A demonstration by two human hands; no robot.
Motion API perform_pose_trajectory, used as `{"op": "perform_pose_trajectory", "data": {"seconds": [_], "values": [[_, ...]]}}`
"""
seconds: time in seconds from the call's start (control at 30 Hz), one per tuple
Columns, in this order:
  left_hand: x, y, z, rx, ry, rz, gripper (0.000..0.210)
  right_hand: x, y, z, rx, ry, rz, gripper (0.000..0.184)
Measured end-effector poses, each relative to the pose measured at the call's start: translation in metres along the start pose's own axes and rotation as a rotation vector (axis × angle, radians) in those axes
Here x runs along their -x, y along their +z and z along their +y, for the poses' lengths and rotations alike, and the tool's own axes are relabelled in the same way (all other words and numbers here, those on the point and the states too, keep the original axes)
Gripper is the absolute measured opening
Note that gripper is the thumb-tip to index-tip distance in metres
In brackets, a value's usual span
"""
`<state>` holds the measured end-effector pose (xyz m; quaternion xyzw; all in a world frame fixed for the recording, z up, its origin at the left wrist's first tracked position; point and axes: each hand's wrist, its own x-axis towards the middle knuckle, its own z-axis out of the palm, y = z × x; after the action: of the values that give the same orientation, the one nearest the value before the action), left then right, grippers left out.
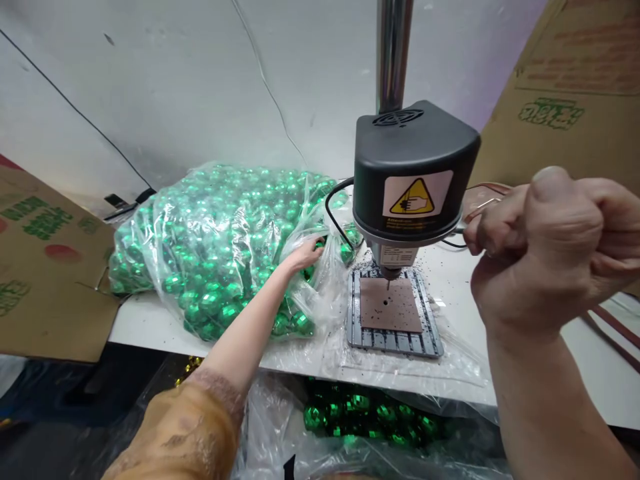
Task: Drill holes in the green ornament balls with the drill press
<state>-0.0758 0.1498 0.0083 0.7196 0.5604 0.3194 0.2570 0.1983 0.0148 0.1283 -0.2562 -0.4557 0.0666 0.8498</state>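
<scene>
My left hand (306, 255) reaches into the mouth of a clear plastic bag (220, 233) full of shiny green faceted balls. Its fingers curl over a green ball there, and the fingertips are partly hidden. At the right, my right hand (543, 247) is closed in a fist beside a small black bench drill press (415, 167), wrapped round its side handle; most of the handle is hidden by the fingers. Under the chuck, the thin drill bit (389, 285) points down at a brown square board (393, 313) with a dark hole, lying on the slotted metal base (395, 343).
Dark shavings are scattered around the base on the white table (150, 323). Cardboard boxes stand at the left (55, 267) and right (575, 80). Below the table edge, more green balls (360, 410) lie in clear plastic. A black cable (330, 207) loops beside the drill head.
</scene>
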Motion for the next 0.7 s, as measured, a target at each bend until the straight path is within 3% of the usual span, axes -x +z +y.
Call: {"op": "perform_pose_trajectory", "data": {"seconds": [0.13,0.23,0.33,0.43,0.5,0.6,0.7], "values": [[0.010,-0.011,0.016,0.470,-0.417,-0.105,0.020,0.001,0.001,0.000,-0.023,0.010,0.019,0.043],[0.025,-0.012,0.027,0.608,-0.541,-0.104,0.026,0.001,0.001,0.002,-0.014,-0.008,0.016,0.045],[0.053,-0.003,0.035,0.427,-0.405,0.052,0.028,0.001,-0.001,0.004,0.009,-0.037,0.001,0.048],[0.088,0.021,0.042,0.185,-0.033,0.282,0.040,0.001,-0.003,0.003,0.026,-0.037,0.010,0.049],[0.108,0.044,0.044,0.200,0.086,0.255,0.045,0.001,-0.003,0.002,0.029,-0.002,0.003,0.048],[0.122,0.079,0.042,0.403,0.007,0.085,0.045,0.001,-0.003,0.002,0.007,0.004,-0.013,0.048],[0.119,0.098,0.038,0.497,-0.040,0.026,0.046,0.000,-0.003,0.004,0.001,-0.015,-0.012,0.047]]}}
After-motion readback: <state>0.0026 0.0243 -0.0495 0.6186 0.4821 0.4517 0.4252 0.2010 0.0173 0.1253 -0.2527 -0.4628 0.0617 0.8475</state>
